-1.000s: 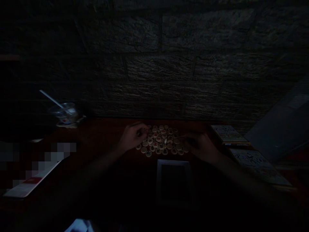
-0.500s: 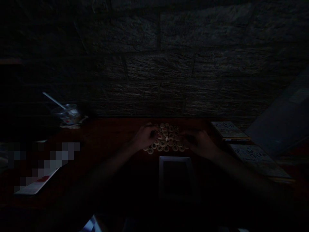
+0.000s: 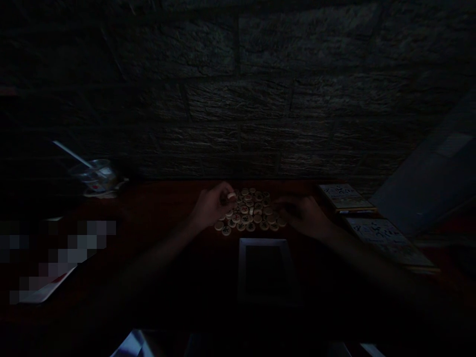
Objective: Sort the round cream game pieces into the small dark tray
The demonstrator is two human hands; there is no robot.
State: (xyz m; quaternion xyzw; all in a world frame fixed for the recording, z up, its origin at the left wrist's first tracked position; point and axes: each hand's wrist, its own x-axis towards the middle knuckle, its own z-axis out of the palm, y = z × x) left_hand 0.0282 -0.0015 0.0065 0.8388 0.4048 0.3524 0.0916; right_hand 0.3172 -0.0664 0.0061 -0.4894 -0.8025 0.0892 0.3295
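Round pale game pieces (image 3: pixel 250 210) with red or dark characters lie bunched on the dark reddish table (image 3: pixel 159 198), a few tilted on others. My left hand (image 3: pixel 215 202) is at the left side of the bunch, pinching one round piece (image 3: pixel 232 196) between thumb and fingertips. On the right side, my right hand (image 3: pixel 303 214) hovers with curled fingers beside the pieces; its fingertips are dark and blurred, so anything in them cannot be made out. An open, shallow rectangular box (image 3: pixel 242 267) with a pale rim sits in front of the pieces.
Two flat boxes with printed lids (image 3: pixel 344 196) (image 3: pixel 386 238) lie to the right. At the back left stands a clear cup (image 3: pixel 98 176) with a straw. A pale flat object (image 3: pixel 46 292) is at the left. The stone wall (image 3: pixel 241 99) rises behind the table.
The view has shifted slightly, so things appear further left. My left hand has lifted a little up and away from the pieces, and a piece now shows in its fingers.
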